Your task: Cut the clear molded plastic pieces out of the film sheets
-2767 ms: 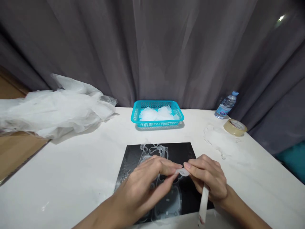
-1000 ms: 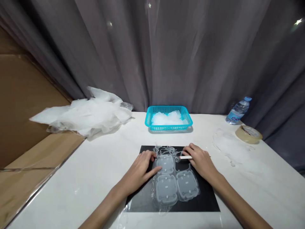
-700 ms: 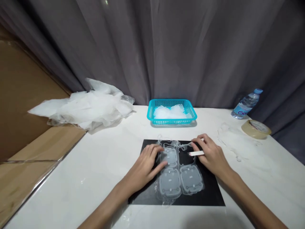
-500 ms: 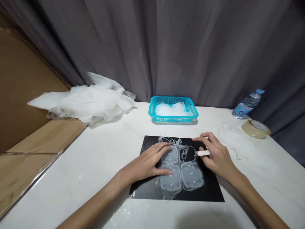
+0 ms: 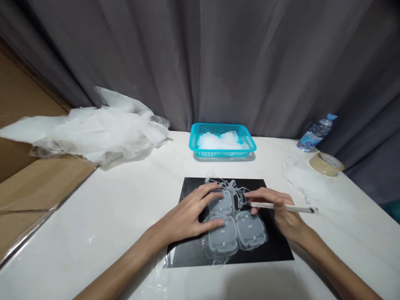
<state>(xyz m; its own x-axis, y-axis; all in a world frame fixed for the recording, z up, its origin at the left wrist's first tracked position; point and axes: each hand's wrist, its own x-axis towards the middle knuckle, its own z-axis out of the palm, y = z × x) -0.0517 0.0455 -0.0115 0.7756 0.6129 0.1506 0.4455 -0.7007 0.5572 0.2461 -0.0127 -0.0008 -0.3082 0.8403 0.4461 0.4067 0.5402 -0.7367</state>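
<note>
A translucent moulded sheet with three rounded-square panels (image 5: 251,230) lies on a black mat (image 5: 187,254). Its upper right portion is a gap, with loose clear strips (image 5: 231,185) curling along the far edge. My left hand (image 5: 189,214) rests on the left panels, fingers spread and pressing flat. Between the fingers and thumb of my right hand (image 5: 283,210) is a slim white pen-like tool (image 5: 298,208). Its dark tip points left at the strips beside the gap; the exact kind of tip is too small to make out.
A blue basket (image 5: 222,153) holding translucent white pieces stands at the back. To the left, a pile of white plastic sheets (image 5: 109,129) lies by a cardboard box (image 5: 50,179). A water bottle (image 5: 317,133), a tape roll (image 5: 326,163) and clear scraps (image 5: 304,181) sit at right.
My right hand has moved left toward the strips and turned the white tool, so its long shaft now shows across the hand. My left hand stays on the panels. The view has shifted slightly.
</note>
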